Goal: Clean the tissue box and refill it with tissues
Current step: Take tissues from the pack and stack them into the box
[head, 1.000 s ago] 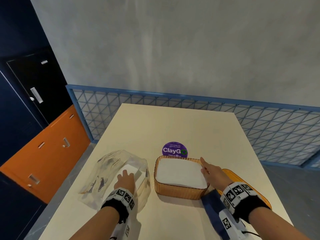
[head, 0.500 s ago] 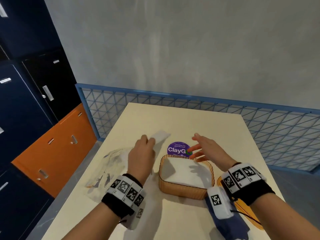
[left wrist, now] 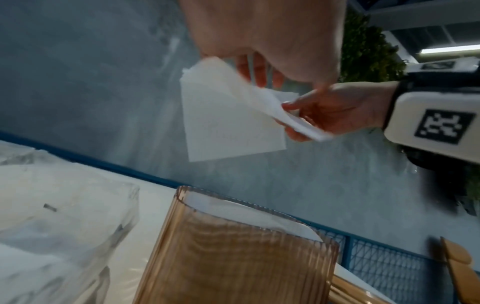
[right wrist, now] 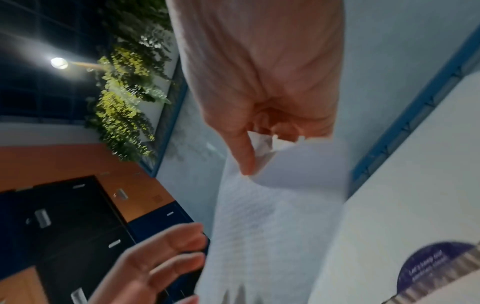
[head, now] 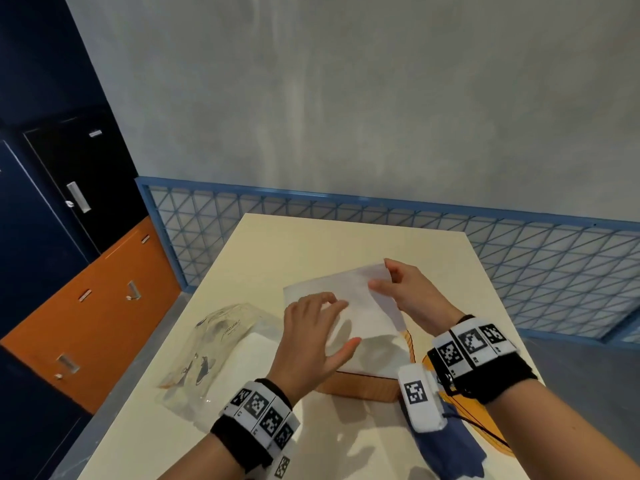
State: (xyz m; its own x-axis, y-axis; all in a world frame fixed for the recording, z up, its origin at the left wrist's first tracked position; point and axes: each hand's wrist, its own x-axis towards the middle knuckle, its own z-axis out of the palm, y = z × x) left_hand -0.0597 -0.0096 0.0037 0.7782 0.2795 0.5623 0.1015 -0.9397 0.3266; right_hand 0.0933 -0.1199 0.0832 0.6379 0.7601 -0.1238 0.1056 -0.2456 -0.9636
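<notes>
A ribbed amber tissue box (head: 360, 388) (left wrist: 233, 257) stands open near the table's front, with white tissues inside. Above it hangs one white tissue sheet (head: 367, 317) (left wrist: 228, 123) (right wrist: 272, 216). My right hand (head: 381, 282) (left wrist: 288, 111) (right wrist: 249, 164) pinches the sheet's far right corner between thumb and fingers. My left hand (head: 332, 320) (left wrist: 259, 70) hovers at the sheet's left side with fingers (right wrist: 168, 253) spread and relaxed, gripping nothing. I cannot tell whether they touch the sheet. A clear plastic tissue pack (head: 221, 348) (left wrist: 64, 216) lies left of the box.
The amber lid (head: 481, 424) lies right of the box, with a dark blue cloth (head: 450, 452) in front of it. A purple sticker (right wrist: 428, 265) is on the cream table (head: 311, 247) beyond the box. A blue mesh railing (head: 519, 258) borders the far and right sides.
My left hand lifted a tissue from the plastic pack and carried it over the box. My right hand rose and took its corner; the left fingers have spread apart.
</notes>
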